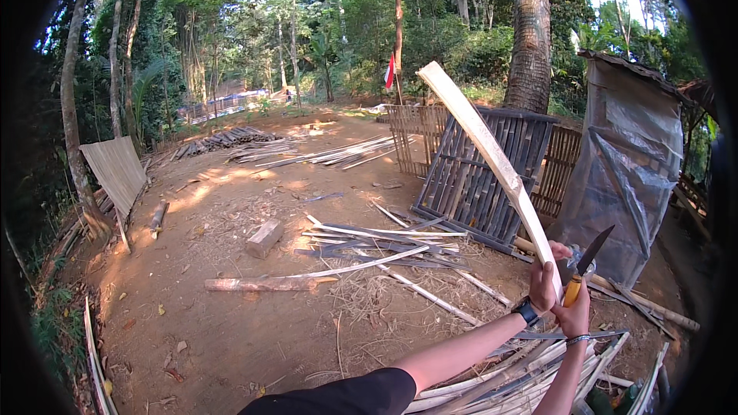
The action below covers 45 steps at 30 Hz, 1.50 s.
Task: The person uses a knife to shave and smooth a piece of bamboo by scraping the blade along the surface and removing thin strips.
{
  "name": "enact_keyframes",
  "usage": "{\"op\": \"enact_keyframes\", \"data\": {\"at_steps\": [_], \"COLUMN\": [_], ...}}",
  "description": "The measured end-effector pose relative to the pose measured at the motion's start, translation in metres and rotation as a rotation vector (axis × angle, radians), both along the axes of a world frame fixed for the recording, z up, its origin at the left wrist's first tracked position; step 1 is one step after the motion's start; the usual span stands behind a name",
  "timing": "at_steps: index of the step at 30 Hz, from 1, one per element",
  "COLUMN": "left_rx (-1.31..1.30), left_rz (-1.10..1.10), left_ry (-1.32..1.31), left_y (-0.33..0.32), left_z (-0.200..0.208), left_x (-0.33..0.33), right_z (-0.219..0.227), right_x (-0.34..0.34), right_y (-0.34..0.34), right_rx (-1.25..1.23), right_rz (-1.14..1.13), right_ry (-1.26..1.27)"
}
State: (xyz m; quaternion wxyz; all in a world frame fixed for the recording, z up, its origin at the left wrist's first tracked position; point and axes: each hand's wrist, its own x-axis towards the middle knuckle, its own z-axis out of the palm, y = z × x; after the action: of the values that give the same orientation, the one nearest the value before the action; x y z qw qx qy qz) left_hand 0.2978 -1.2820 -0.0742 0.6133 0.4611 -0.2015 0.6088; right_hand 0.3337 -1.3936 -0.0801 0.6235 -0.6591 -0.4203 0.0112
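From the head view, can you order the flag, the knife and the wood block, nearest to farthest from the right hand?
1. Knife, held in the right hand.
2. Wood block, on the ground, left.
3. Flag, at the back.

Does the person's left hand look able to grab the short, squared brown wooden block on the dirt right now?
Probably not: the left hand is gripping a long, pale, split bamboo-like strip, and the block seems out of arm's reach on the ground, beyond a slim brown log.
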Motion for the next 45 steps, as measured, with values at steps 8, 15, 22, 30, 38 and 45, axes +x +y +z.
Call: {"op": "enact_keyframes", "data": {"at_steps": [8,15,22,30,38,45], "left_rx": [-0.026,-0.138,-0.11,-0.075,-0.08,-0.16], "left_rz": [-0.032,0.132,-0.047,-0.189,-0.009,-0.004], "left_ry": [-0.189,0.089,-0.085,0.023,0.274,0.393], "left_y": [0.038,0.031,-0.013,0.011,0.011,0.009], "left_z": [0.164,0.183,0.16,0.041,-0.019,-0.039], "left_x": [-0.177,-0.238,-0.232,-0.244,-0.178,-0.169], "right_z": [0.004,-0.003,-0.018,-0.108,-0.143,-0.077], "right_x": [-0.003,0.004,0.024,0.032,0.07,-0.03], "right_y": [-0.002,0.006,-0.003,-0.019,-0.029,-0.079], "right_rx": [-0.205,-0.238,-0.151,-0.331,-0.307,-0.411], "right_rz": [-0.06,-0.061,-0.072,-0.111,-0.487,-0.156], "right_ry": [-0.111,-0.271,-0.192,-0.194,-0.083,0.247]}}
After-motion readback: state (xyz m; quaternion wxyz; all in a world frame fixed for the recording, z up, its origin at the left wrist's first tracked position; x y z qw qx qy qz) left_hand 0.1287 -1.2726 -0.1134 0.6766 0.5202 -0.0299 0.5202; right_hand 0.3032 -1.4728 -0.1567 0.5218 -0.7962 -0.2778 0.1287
